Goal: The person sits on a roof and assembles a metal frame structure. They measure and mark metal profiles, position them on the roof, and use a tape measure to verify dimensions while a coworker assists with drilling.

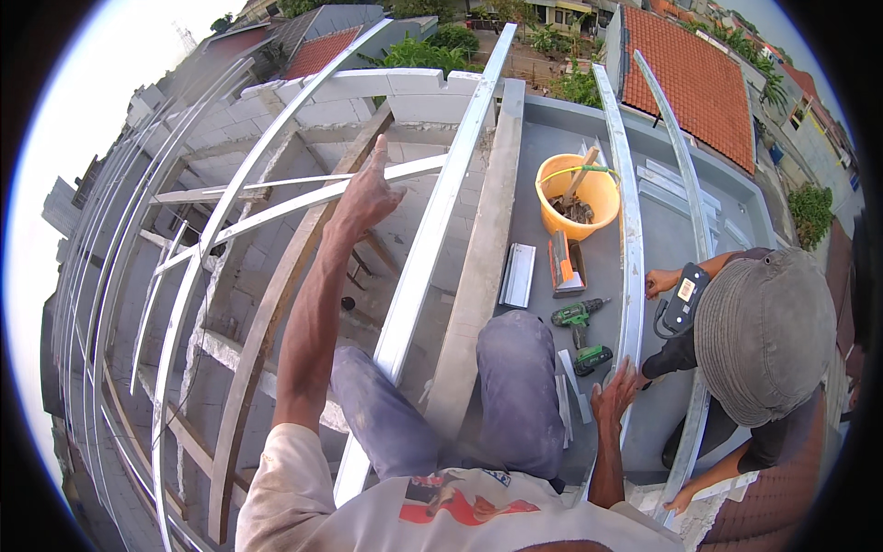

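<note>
My left hand [370, 191] is raised with its index finger stretched out toward the far side and its thumb apart. It holds nothing, above the open roof frame. Low on the right, my right hand [614, 391] grips the edge of a long silvery metal channel [630, 239]. A green cordless drill [579, 333] lies just left of that channel, near my right knee. Another silvery channel [432, 235] runs between my knees and away from me, left of a concrete beam [483, 239].
An orange bucket [578, 198] holds a wooden-handled tool. By it are an open box [565, 265] and short metal pieces [518, 276]. At right a person in a grey hat [765, 331] crouches, hands at the channels. Wooden beams [276, 322] cross the drop at left.
</note>
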The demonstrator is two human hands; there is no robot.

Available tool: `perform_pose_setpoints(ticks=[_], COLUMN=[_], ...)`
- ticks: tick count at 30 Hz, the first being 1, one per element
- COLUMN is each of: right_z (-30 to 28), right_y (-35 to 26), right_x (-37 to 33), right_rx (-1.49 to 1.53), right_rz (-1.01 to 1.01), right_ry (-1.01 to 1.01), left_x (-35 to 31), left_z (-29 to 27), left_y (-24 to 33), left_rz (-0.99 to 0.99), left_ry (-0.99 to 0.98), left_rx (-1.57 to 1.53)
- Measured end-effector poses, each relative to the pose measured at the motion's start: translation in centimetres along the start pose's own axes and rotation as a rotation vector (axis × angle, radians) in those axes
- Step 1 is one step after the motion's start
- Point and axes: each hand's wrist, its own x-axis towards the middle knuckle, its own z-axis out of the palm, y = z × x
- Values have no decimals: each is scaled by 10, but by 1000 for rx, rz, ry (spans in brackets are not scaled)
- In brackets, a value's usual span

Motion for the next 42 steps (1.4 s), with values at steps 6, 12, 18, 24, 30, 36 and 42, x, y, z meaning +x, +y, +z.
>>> perform_pose_setpoints(ticks=[6, 12, 18, 24, 30, 36, 42], right_z=[-72, -114, -76, -39, -9, -23, -18], right_y=[-194, -291, -255, -108, -69, -40, 13], right_x=[118, 234, 165, 123, 97, 70, 40], right_rx=[924, 1296, 1253, 839, 488, 328, 145], right_rz=[-517, -471, -432, 173, 6, 79, 26], right_ry=[-54, -106, -365, -267, -187, -243, -117], left_x=[-99, -138, -179, -225, -163, 2, 58], left_z=[70, 91, 138, 202, 195, 83, 57], left_y=[10, 58, -51, -102, -15, 121, 111], left_rz=[-98, -54, -250, -477, -136, 70, 130], left_ry=[-147, 120, 39, -259, -117, -91, -40], left_rx=[-504, -599, -270, -156, -295, -290, -160])
